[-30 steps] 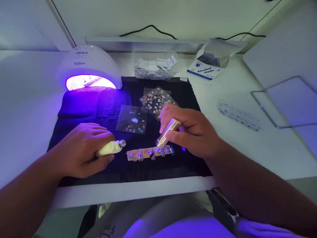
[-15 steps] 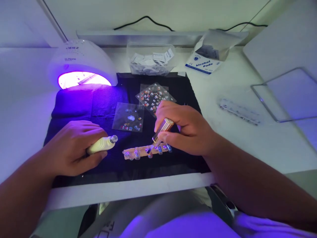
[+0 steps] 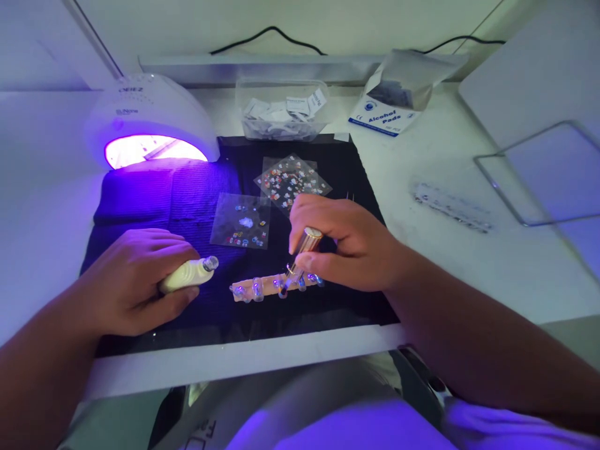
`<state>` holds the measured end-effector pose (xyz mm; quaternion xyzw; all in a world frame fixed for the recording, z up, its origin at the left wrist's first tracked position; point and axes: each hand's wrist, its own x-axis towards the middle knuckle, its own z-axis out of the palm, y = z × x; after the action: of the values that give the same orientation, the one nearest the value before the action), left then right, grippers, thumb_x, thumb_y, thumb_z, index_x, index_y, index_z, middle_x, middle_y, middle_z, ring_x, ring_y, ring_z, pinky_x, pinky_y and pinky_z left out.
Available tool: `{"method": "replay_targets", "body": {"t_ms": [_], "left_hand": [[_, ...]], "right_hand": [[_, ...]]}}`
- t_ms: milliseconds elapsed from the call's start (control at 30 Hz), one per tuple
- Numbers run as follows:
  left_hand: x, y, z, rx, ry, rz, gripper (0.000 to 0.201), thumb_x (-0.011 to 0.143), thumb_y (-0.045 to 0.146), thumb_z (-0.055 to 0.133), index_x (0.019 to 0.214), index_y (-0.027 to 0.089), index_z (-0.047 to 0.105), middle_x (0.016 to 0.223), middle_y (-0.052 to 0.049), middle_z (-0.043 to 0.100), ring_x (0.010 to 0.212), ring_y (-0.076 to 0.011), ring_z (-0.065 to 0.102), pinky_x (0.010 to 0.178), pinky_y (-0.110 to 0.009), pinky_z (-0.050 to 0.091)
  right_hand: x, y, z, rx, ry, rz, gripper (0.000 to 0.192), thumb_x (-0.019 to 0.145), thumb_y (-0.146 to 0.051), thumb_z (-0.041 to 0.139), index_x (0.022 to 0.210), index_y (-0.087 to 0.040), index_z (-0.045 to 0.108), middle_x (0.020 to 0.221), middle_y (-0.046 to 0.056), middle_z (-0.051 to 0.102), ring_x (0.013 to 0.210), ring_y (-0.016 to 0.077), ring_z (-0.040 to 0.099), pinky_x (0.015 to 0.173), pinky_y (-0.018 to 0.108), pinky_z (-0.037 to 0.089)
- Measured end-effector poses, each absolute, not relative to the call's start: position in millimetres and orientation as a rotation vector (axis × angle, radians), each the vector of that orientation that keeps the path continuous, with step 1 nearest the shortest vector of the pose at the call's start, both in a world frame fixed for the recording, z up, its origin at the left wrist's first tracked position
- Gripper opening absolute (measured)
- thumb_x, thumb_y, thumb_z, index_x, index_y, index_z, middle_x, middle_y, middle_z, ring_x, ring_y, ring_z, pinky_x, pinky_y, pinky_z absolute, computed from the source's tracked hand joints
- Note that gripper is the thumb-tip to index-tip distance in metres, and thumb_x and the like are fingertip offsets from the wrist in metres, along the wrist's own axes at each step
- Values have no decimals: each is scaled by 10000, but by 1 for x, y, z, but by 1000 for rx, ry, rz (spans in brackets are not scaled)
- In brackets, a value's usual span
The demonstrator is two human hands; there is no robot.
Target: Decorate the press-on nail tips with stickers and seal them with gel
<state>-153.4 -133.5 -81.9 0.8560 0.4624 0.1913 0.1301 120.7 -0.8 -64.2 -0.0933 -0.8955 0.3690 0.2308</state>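
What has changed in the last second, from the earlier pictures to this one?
The right hand tipped its gold pen steeper, the tip staying on the strip of nail tips. Everything sits slightly further left in the picture, probably because the camera moved. The left hand still grips the cream bottle; the lamp stays lit.

I see a cream, tube-like bottle [image 3: 187, 275] lying nearly flat, its clear tip pointing right. A gold-capped brush [image 3: 300, 256] tilts steeply, tip down on a tan strip [image 3: 272, 285] carrying a row of small nails on the black mat.
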Motion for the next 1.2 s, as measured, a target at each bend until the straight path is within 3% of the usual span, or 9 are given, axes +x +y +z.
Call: {"method": "replay_targets", "body": {"t_ms": [200, 433, 633, 867, 1200], "left_hand": [[-153, -134, -82, 2488, 1341, 570, 86, 899, 304, 516, 856, 231, 532, 661, 9, 593, 534, -174, 494, 512, -332, 372], [-155, -136, -81, 2484, 1355, 588, 92, 898, 311, 515, 851, 237, 541, 651, 14, 593, 523, -171, 506, 501, -334, 373], [-156, -135, -80, 2490, 1339, 564, 96, 895, 288, 516, 835, 224, 554, 667, 6, 599, 541, -169, 514, 518, -340, 383], [-156, -135, -80, 2479, 1344, 558, 93, 901, 282, 519, 844, 217, 551, 683, -10, 612, 553, -178, 525, 525, -347, 387], [-155, -135, -80, 2480, 1332, 544, 64, 904, 266, 523, 858, 221, 530, 683, -5, 601, 553, -175, 518, 528, -337, 380]], "right_hand": [[121, 3, -68, -398, -2475, 887, 137, 833, -210, 571, 705, -168, 598, 663, 12, 603, 672, 149, 528, 661, 304, 411], [122, 5, -66, -244, -2433, 1122, 142, 823, -191, 559, 684, -173, 584, 638, -2, 603, 664, 138, 528, 671, 301, 424], [122, 4, -68, -344, -2483, 933, 140, 833, -210, 574, 703, -161, 589, 657, 6, 596, 653, 138, 516, 638, 294, 395], [124, 2, -63, -201, -2478, 1069, 159, 829, -175, 552, 670, -180, 556, 611, -11, 570, 649, 138, 486, 660, 306, 391], [123, -2, -64, -264, -2482, 868, 143, 835, -189, 557, 695, -193, 529, 630, -8, 552, 675, 150, 471, 667, 320, 392]]}}
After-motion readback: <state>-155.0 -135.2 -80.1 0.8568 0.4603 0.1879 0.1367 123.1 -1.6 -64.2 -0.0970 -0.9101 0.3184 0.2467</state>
